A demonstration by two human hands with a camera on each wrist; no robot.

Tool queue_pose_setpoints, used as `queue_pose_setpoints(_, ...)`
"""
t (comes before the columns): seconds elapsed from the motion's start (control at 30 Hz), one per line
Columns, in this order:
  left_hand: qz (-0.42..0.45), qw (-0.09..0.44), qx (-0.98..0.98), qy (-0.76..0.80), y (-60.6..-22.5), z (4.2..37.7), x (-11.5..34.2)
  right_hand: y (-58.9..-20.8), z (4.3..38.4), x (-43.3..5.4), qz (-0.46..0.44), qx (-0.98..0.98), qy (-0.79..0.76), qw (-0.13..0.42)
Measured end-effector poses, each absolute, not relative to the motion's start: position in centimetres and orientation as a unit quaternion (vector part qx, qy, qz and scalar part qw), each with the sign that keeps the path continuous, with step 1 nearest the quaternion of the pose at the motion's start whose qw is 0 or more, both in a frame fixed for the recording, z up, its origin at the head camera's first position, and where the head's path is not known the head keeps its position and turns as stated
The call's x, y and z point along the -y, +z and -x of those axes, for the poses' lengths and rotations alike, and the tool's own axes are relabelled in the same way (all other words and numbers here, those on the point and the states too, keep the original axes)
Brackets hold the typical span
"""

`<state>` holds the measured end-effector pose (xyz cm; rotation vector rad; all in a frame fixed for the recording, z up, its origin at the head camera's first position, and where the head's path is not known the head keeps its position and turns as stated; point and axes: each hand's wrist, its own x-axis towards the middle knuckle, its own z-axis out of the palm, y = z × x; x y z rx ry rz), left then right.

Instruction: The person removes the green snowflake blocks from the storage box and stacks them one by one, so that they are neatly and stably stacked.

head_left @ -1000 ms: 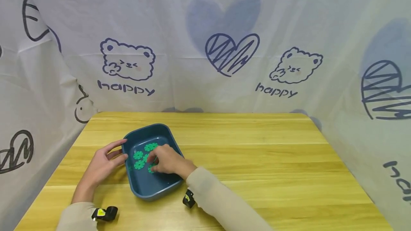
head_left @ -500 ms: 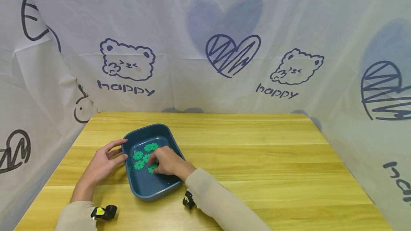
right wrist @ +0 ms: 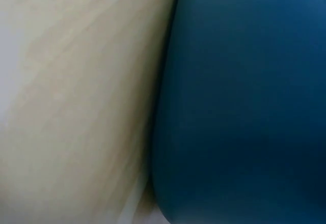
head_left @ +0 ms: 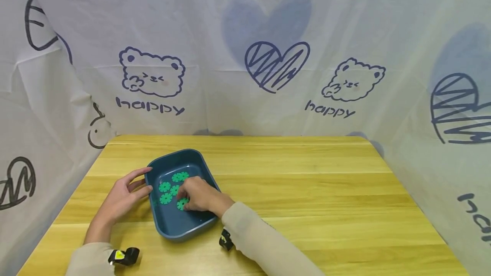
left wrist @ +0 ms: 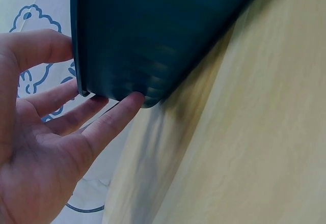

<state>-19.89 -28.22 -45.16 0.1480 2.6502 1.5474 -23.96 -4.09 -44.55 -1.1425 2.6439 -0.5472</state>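
A deep blue plastic bin (head_left: 172,220) stands on the left part of the wooden table, slightly turned. Several flat green snowflake-shaped discs (head_left: 165,187) lie on its floor. My left hand (head_left: 124,195) touches the bin's left side with spread, fairly straight fingers; in the left wrist view the fingertips (left wrist: 136,98) rest against the outer wall and rim. My right hand (head_left: 201,195) reaches over the right rim into the bin, fingers bent down among the discs. One disc (head_left: 182,204) shows right at its thumb. I cannot tell whether the right fingers pinch a disc; their tips are partly hidden.
The yellowish wooden table (head_left: 318,195) stretches away to the right of the bin. A white cloth (head_left: 215,110) with bears and hearts hangs behind it and along both sides. In the right wrist view the outer bin wall (right wrist: 244,96) fills the right half.
My right hand has drawn back slightly to the right, and more of the disc by its thumb shows. The left hand and the bin have stayed almost in place.
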Motion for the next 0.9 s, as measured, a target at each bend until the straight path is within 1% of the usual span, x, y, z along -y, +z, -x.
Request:
queue_pose_setpoints(0.23, -0.046, 0.036, -0.864, 0.5, -45.1, 19.8, 28.2, -44.4, 23.7, 3.9, 0.392, -0.902, -0.151, 0.104)
queue_pose_setpoints(0.4, -0.042, 0.046, -0.873, 0.484, -44.9, 20.0, 28.2, -44.1, 23.6, 3.7, 0.39, -0.903, -0.143, 0.109)
queue_pose_setpoints(0.9, -0.043, 0.055, -0.884, 0.463, -44.3, 20.3, 28.2, -43.2, 24.0, 2.9, 0.408, -0.891, -0.173, 0.104)
